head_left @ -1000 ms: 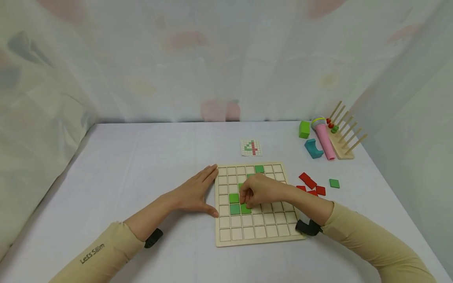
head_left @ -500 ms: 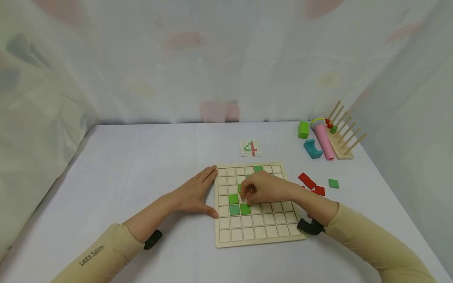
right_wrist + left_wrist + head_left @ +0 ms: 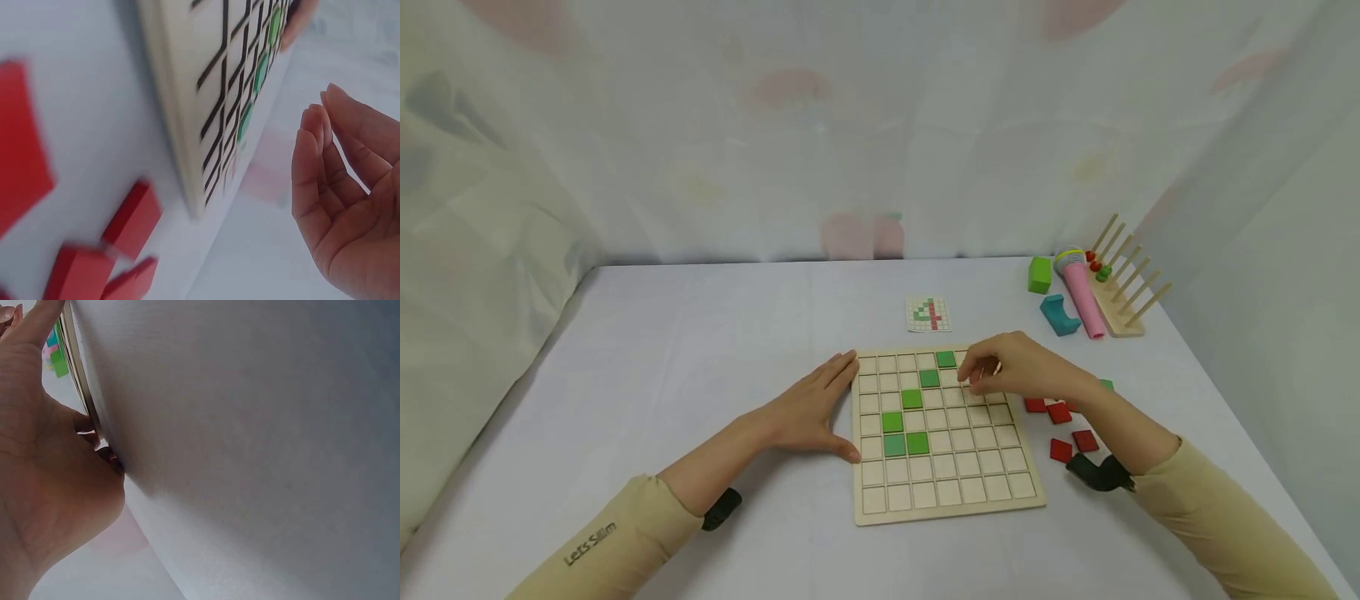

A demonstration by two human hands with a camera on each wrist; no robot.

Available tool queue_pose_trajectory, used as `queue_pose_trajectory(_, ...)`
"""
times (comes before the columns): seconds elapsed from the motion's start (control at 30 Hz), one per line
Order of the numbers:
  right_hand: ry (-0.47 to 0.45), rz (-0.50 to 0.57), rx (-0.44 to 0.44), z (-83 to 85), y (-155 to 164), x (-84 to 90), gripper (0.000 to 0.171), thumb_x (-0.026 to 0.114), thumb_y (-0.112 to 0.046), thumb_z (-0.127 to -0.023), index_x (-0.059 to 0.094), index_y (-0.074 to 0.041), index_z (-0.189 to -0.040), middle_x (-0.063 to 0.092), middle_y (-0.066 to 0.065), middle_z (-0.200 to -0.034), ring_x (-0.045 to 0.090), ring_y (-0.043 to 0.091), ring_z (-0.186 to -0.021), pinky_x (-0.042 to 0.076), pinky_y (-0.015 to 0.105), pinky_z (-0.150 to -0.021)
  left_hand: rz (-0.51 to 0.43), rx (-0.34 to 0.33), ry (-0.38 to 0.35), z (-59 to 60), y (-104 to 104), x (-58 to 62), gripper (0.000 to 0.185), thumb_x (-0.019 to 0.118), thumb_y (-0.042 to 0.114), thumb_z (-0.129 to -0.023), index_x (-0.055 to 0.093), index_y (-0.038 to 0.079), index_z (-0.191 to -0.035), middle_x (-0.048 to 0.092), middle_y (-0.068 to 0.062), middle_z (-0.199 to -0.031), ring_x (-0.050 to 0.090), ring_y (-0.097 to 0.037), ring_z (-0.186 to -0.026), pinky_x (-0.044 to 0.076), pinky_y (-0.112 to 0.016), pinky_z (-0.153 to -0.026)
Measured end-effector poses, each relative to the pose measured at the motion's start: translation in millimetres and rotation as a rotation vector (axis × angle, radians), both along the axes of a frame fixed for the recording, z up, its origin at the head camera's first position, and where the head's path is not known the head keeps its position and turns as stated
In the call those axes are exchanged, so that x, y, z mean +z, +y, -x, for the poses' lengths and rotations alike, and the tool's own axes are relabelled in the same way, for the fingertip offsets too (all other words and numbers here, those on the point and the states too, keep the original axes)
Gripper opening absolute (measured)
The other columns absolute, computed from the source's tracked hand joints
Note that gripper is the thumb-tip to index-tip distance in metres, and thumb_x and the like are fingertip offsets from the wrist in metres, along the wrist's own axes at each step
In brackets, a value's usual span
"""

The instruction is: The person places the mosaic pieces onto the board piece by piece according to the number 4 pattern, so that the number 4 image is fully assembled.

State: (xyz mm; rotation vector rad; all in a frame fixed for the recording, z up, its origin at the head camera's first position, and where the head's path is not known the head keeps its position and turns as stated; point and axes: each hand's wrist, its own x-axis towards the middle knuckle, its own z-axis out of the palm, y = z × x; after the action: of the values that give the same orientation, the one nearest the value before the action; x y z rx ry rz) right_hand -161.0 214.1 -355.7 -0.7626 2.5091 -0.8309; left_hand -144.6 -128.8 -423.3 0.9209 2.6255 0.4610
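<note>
A square wooden grid board [image 3: 949, 510] lies on the white table, with several green tiles [image 3: 917, 442] set in its cells, most in a diagonal line. My left hand [image 3: 812, 408] rests along the board's left edge, thumb and fingers spread and straight against it. Above the board's upper right part hovers my right hand [image 3: 1026, 367], fingers loosely bent towards the thumb. In the right wrist view nothing shows between that hand's fingertips [image 3: 332, 94]. Several loose red tiles [image 3: 1060, 451] lie to the board's right, some partly hidden behind the right forearm.
A small pattern card [image 3: 928, 315] with green and red squares lies behind the board. At the back right are a green block [image 3: 1040, 275], a teal curved block [image 3: 1060, 315], a pink toy microphone [image 3: 1084, 300] and a wooden peg stand [image 3: 1123, 312] with small beads.
My right hand has lifted from the middle of the board and moved up and right, uncovering the diagonal of green tiles. The left hand stays at the board's edge.
</note>
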Motion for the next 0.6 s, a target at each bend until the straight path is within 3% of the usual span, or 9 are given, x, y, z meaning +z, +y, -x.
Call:
queue_pose_trajectory(0.4,-0.004,-0.002,-0.129,3.3,66.9,11.4,0.024,0.072,-0.02,-0.09,0.071,-0.011,-0.112,0.072,0.006,-0.104,0.065,0.01,-0.09,0.055,0.021,-0.076,-0.01,0.0,0.001,0.1,-0.9,0.7,0.133,0.076,0.072,-0.067,0.008,0.004,-0.159,0.001,-0.013,-0.169,0.005,-0.036,-0.157,0.02,-0.053,-0.126)
queue_pose_trajectory(0.6,0.03,-0.031,-0.157,2.3,100.0,17.7,0.026,0.072,-0.019,-0.09,0.07,-0.01,-0.114,0.07,0.008,-0.104,0.064,0.006,-0.091,0.055,0.021,-0.075,-0.005,-0.002,-0.001,0.0,0.5,-0.6,0.134,0.075,0.073,-0.067,0.008,0.005,-0.159,0.0,-0.012,-0.169,0.004,-0.035,-0.157,0.019,-0.051,-0.126)
